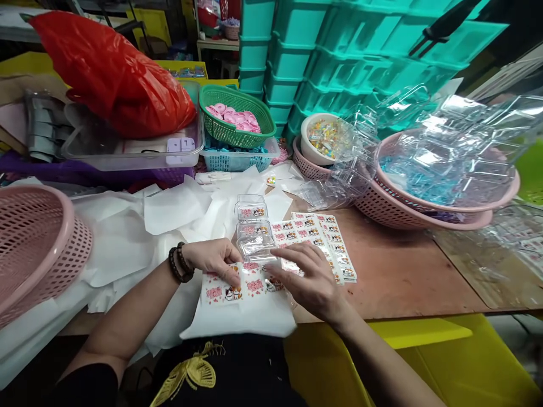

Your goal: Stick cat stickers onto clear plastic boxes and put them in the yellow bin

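My left hand [216, 261], with dark bead bracelets at the wrist, is closed on a sticker sheet [255, 289]. Its thumb presses on the printed face. The sheet has pink lettering and cartoon cats, and its lower part is bare white backing. Over the sheet's upper right edge is my right hand [307, 277], fingers stretched out and apart; whether a fingertip touches a sticker is unclear. Just beyond the hands lie clear plastic boxes [254, 244], some with the same cat sticker. Further sticker sheets [339, 246] lie in a pile right of them.
White backing papers [176, 209] cover the table's left. A pink basket [76, 243] stands far left. At the right, stacked pink baskets [369, 206] hold clear plastic boxes. Behind are a green basket [237, 102] of pink pieces, a red bag [114, 73] and teal bins [292, 62].
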Demonstrator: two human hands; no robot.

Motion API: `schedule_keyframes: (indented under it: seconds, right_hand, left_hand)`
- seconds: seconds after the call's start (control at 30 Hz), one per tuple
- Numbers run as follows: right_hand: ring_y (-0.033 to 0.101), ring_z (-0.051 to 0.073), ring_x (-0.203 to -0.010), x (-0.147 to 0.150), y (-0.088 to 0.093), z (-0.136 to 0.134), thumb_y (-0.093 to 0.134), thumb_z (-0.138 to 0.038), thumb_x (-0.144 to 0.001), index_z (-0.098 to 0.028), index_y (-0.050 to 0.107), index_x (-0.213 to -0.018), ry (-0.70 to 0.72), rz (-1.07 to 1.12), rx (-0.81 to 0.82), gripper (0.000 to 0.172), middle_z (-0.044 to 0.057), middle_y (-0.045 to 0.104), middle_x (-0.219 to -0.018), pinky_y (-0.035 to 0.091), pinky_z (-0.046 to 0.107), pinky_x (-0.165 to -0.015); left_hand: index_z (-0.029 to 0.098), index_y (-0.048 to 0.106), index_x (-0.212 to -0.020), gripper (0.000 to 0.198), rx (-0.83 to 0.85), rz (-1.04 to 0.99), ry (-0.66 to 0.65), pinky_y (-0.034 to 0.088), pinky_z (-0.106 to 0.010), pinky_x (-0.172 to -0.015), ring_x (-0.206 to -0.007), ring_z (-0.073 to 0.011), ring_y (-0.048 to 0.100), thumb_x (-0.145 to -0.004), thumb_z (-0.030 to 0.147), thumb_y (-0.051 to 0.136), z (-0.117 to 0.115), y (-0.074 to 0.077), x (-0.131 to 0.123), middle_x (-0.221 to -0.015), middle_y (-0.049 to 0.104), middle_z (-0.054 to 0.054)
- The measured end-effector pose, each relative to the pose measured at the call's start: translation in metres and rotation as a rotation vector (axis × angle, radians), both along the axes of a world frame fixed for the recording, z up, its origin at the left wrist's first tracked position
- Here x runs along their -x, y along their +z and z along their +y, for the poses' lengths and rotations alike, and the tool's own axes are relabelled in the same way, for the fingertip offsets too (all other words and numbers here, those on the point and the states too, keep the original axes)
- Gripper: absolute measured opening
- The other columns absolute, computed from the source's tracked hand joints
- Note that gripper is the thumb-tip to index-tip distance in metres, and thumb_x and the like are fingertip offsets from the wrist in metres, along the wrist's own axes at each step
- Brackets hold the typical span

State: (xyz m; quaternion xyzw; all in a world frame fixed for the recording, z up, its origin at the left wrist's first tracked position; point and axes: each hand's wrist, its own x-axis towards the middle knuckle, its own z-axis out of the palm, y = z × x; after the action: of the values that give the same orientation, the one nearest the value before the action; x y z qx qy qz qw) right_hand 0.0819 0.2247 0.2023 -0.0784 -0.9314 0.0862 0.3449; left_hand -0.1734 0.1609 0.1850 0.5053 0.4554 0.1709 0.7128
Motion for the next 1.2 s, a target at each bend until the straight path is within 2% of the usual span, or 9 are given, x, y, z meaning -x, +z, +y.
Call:
schedule_keyframes:
  seconds: [0.1, 0.2, 0.27, 0.4, 0.5, 0.67, 0.87, 1.07, 1.2]
  right_hand:
    - [0.067, 0.020, -0.094, -0.006, -0.001, -0.005, 0.066, -0.013, -0.088, -0.031, 0.075, -0.102, 0.027, 0.177, 0.069, 0.025, 0.005, 0.074, -0.107, 0.055, 0.037, -0.082]
    - [0.068, 0.019, -0.087, -0.005, 0.009, 0.006, 0.066, -0.018, -0.088, -0.032, 0.076, -0.096, -0.084, 0.421, 0.527, 0.019, 0.004, 0.073, -0.097, 0.056, 0.034, -0.073]
    - [0.067, 0.017, -0.073, 0.006, 0.017, 0.029, 0.072, -0.026, -0.085, -0.027, 0.076, -0.090, -0.235, 0.481, 0.830, 0.007, 0.003, 0.072, -0.083, 0.055, 0.031, -0.064]
    - [0.049, 0.010, -0.049, 0.050, 0.020, 0.094, 0.083, -0.040, -0.068, -0.018, 0.068, -0.074, -0.380, 0.245, 1.307, 0.028, 0.000, 0.062, -0.063, 0.036, 0.023, -0.041]
    - [0.039, 0.006, -0.048, 0.086, 0.008, 0.135, 0.083, -0.037, -0.064, -0.017, 0.060, -0.067, -0.419, 0.007, 1.512, 0.031, -0.002, 0.058, -0.065, 0.022, 0.020, -0.040]
    - [0.035, 0.006, -0.050, 0.119, -0.015, 0.167, 0.080, -0.029, -0.066, -0.016, 0.061, -0.070, -0.461, -0.253, 1.586, 0.023, 0.001, 0.063, -0.071, 0.017, 0.021, -0.041]
    - [0.036, 0.006, -0.051, 0.122, -0.033, 0.180, 0.081, -0.033, -0.065, -0.017, 0.065, -0.076, -0.453, -0.363, 1.584, 0.026, 0.003, 0.069, -0.078, 0.019, 0.021, -0.042]
    - [0.036, 0.006, -0.051, 0.123, -0.039, 0.183, 0.082, -0.037, -0.065, -0.017, 0.067, -0.079, -0.471, -0.402, 1.546, 0.029, 0.005, 0.071, -0.083, 0.018, 0.021, -0.041]
    - [0.034, 0.006, -0.049, 0.125, -0.037, 0.181, 0.081, -0.038, -0.065, -0.017, 0.068, -0.078, -0.489, -0.412, 1.520, 0.027, 0.005, 0.071, -0.083, 0.017, 0.021, -0.040]
  left_hand:
    - [0.014, 0.070, -0.070, 0.053, 0.081, -0.059, -0.016, 0.037, -0.022, -0.045, -0.046, -0.0093, 0.049, -0.046, 0.057, 0.089, 0.002, -0.009, 0.007, -0.056, 0.063, 0.001]
    - [0.014, 0.070, -0.076, 0.042, 0.005, 0.023, 0.044, 0.041, -0.021, -0.050, -0.052, -0.0097, 0.053, -0.062, 0.052, 0.083, 0.004, 0.001, 0.013, -0.063, 0.065, 0.000]
    - [0.015, 0.071, -0.085, 0.030, -0.173, 0.166, 0.116, 0.046, -0.023, -0.058, -0.063, -0.0125, 0.060, -0.077, 0.044, 0.074, 0.005, 0.015, 0.015, -0.074, 0.068, -0.002]
    - [0.018, 0.073, -0.092, 0.016, -0.603, 0.504, 0.202, 0.052, -0.036, -0.091, -0.112, -0.0250, 0.061, -0.085, 0.030, 0.065, 0.014, 0.037, 0.013, -0.119, 0.066, -0.010]
    - [0.018, 0.075, -0.090, 0.015, -0.636, 0.708, 0.200, 0.037, -0.046, -0.114, -0.138, -0.0321, 0.044, -0.084, 0.028, 0.066, 0.025, 0.039, 0.010, -0.150, 0.047, -0.012]
    - [0.018, 0.075, -0.094, 0.023, -0.463, 0.806, 0.176, 0.038, -0.043, -0.115, -0.147, -0.0336, 0.033, -0.085, 0.036, 0.064, 0.045, 0.034, 0.014, -0.162, 0.031, -0.009]
    - [0.015, 0.074, -0.094, 0.029, -0.401, 0.732, 0.154, 0.035, -0.038, -0.116, -0.149, -0.0323, 0.029, -0.083, 0.040, 0.064, 0.061, 0.026, 0.022, -0.164, 0.024, -0.012]
    - [0.016, 0.075, -0.099, 0.031, -0.391, 0.622, 0.177, 0.046, -0.039, -0.106, -0.138, -0.0340, 0.048, -0.082, 0.040, 0.066, 0.066, 0.017, 0.022, -0.164, 0.019, -0.014]
    - [0.017, 0.074, -0.098, 0.030, -0.375, 0.608, 0.186, 0.044, -0.038, -0.108, -0.140, -0.0332, 0.046, -0.082, 0.041, 0.065, 0.065, 0.016, 0.022, -0.165, 0.017, -0.012]
